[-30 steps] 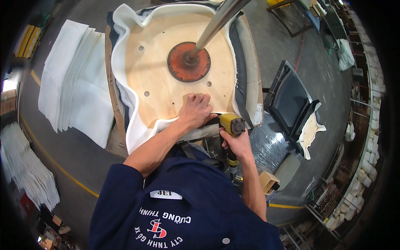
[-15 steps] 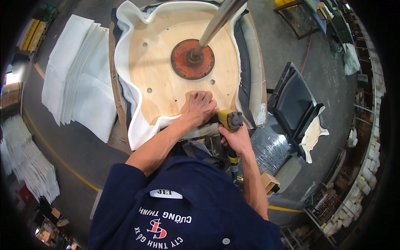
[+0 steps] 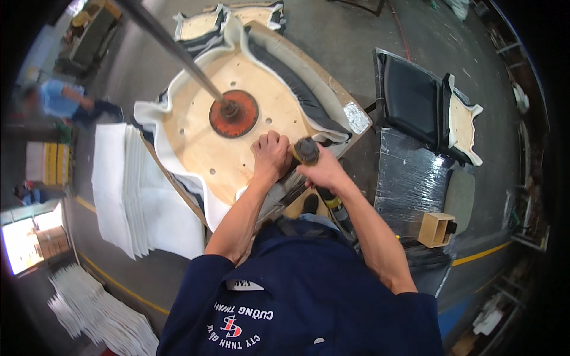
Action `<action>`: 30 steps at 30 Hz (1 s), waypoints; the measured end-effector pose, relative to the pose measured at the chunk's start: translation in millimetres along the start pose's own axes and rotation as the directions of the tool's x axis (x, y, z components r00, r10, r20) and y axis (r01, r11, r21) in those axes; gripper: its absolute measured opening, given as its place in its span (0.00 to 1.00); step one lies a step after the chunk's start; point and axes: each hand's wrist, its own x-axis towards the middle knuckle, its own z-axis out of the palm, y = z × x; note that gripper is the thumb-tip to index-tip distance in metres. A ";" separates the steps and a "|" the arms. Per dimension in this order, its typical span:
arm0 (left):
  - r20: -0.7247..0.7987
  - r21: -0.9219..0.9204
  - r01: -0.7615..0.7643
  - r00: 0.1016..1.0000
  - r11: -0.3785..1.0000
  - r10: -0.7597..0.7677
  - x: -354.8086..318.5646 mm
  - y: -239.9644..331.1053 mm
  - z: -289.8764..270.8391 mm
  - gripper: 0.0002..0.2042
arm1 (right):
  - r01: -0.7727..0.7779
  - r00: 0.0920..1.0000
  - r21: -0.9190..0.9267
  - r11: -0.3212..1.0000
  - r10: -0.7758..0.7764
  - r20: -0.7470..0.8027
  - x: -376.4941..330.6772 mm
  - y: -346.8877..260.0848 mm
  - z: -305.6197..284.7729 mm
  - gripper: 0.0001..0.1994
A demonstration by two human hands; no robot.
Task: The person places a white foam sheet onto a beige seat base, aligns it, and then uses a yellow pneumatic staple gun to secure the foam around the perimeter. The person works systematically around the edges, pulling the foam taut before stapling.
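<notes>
Plywood seat base (image 3: 196,142), round-cornered, drilled with small holes, lies face-down on workbench, white foam padding (image 3: 148,115) and black upholstery (image 3: 297,89) wrapped up around its rim. Rust-orange metal disc (image 3: 234,114) at centre, grey steel pole (image 3: 172,50) rising from it. Left hand (image 3: 271,155) closed, knuckles up, pressing material at near edge of base. Right hand (image 3: 320,172) clenched around dark pneumatic staple gun (image 3: 307,151), touching left hand. Grey concrete floor (image 3: 338,29) with yellow line. Stack of white foam sheets (image 3: 127,190) left of bench. Black seat cushion (image 3: 412,98), small plywood box (image 3: 435,229) on wrapped table at right. Blurred person in blue shirt (image 3: 56,98) far left.
</notes>
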 end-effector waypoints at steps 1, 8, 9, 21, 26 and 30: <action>0.014 -0.019 0.026 1.000 0.999 -0.026 -3.1 -2.4 -5.1 0.13 | 0.040 0.999 0.019 0.999 -0.039 -0.009 -8.7 11.6 1.9 0.25; 0.348 0.113 0.239 0.899 0.964 -0.264 -92.3 7.3 -73.6 0.16 | 0.361 0.924 -0.045 0.931 -0.364 -0.114 -34.0 93.8 3.1 0.39; 0.372 0.133 0.255 0.883 0.958 -0.287 -102.3 9.8 -78.4 0.15 | 0.378 0.918 -0.011 0.926 -0.376 -0.128 -29.3 105.9 4.8 0.39; 0.338 -0.076 0.227 0.922 0.971 -0.189 -98.8 -7.7 -65.8 0.13 | 0.223 0.973 0.235 0.946 -0.200 -0.118 -23.9 95.8 -2.6 0.37; 0.329 0.031 0.078 0.940 0.996 -0.084 -89.6 -19.6 -66.5 0.16 | 0.190 0.972 0.196 0.962 -0.156 -0.175 -24.5 82.7 -0.9 0.36; 0.291 0.072 -0.031 0.957 0.997 0.009 -84.9 -23.6 -65.2 0.17 | 0.150 0.972 0.177 0.973 -0.112 -0.207 -20.9 80.4 3.4 0.36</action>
